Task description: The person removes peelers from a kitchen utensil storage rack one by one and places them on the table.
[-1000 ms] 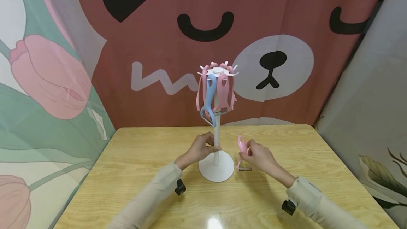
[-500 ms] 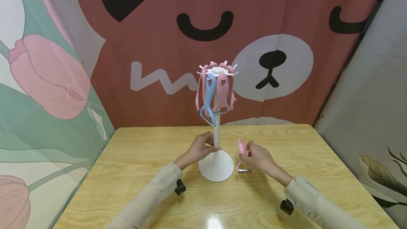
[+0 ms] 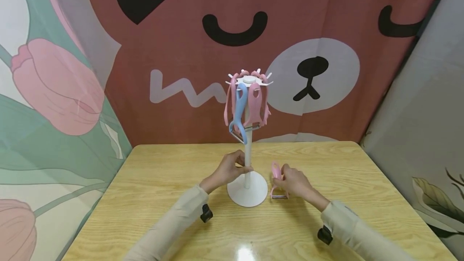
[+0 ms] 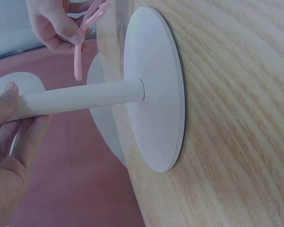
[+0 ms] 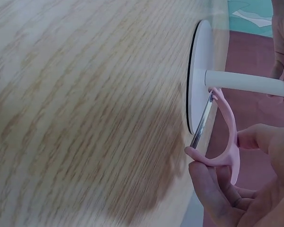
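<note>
A white stand with a round base (image 3: 241,192) and upright post (image 4: 85,100) stands on the table. My left hand (image 3: 229,169) grips the post low down, thumb on one side and fingers round the other. In my right hand (image 3: 295,180) a pink peeler (image 3: 276,171) is pinched by its handle, metal blade (image 5: 203,120) lowest, just right of the base. Hooks at the stand's top carry a blue peeler (image 3: 239,106) and several pink peelers (image 3: 255,102); those at the back are partly hidden.
The wooden table (image 3: 163,208) reaches back to a curtain (image 3: 174,51) printed with a bear's face. A tulip-patterned curtain (image 3: 54,88) hangs at the left, and a grey one (image 3: 409,104) at the right.
My right hand has lowered the pink peeler slightly and turned it, so its blade end now faces more toward me. The left hand keeps its grip on the post.
</note>
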Tool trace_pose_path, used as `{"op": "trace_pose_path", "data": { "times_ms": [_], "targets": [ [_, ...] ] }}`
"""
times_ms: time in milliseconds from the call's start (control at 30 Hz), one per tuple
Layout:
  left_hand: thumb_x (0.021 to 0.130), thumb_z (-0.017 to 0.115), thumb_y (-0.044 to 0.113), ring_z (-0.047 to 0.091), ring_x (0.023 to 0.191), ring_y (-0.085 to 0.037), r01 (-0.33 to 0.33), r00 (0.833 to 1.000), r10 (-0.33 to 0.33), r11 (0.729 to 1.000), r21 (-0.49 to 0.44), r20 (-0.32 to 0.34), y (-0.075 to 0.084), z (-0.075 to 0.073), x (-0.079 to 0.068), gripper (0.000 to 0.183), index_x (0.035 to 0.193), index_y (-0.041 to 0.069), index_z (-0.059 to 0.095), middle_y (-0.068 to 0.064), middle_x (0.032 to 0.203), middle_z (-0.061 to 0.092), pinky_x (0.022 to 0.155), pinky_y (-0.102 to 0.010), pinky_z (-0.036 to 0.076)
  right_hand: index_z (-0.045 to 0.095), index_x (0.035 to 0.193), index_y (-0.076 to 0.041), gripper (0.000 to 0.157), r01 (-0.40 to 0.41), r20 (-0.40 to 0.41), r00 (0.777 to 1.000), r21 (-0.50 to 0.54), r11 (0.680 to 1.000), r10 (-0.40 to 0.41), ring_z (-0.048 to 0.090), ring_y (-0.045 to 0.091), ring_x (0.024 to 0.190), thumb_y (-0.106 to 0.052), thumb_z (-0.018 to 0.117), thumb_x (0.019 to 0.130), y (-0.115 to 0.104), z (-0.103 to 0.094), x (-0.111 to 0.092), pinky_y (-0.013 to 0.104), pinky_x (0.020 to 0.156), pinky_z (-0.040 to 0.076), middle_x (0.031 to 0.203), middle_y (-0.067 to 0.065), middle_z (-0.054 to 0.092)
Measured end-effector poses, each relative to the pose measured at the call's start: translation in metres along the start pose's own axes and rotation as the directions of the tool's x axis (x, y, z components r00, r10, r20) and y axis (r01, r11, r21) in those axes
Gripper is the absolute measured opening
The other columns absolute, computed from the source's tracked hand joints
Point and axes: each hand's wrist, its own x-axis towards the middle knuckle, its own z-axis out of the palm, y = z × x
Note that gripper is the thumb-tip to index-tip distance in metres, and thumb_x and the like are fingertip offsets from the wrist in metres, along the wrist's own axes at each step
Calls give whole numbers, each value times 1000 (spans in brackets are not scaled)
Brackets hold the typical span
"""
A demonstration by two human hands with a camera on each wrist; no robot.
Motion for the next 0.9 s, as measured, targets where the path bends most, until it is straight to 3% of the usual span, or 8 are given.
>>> {"op": "trace_pose_path", "data": {
  "times_ms": [167,900],
  "targets": [
    [86,78,7,67,80,-14,10,1000,-10,1000,13,-3,2,0,0,22,99,3,62,-5,88,71,72,-25,55,53,91,-1,27,-23,21,1000,-7,1000,23,50,14,46,-22,70,89,0,1,2,27,44,37,66,4,56],
    [85,79,7,66,79,-13,13,1000,-13,1000,14,-1,0,1,0,22,98,2,62,-5,87,71,70,-25,55,50,78,-7,28,-37,64,997,-74,997,42,43,13,51,-22,74,81,6,17,11,24,44,31,65,4,50]
  ]
}}
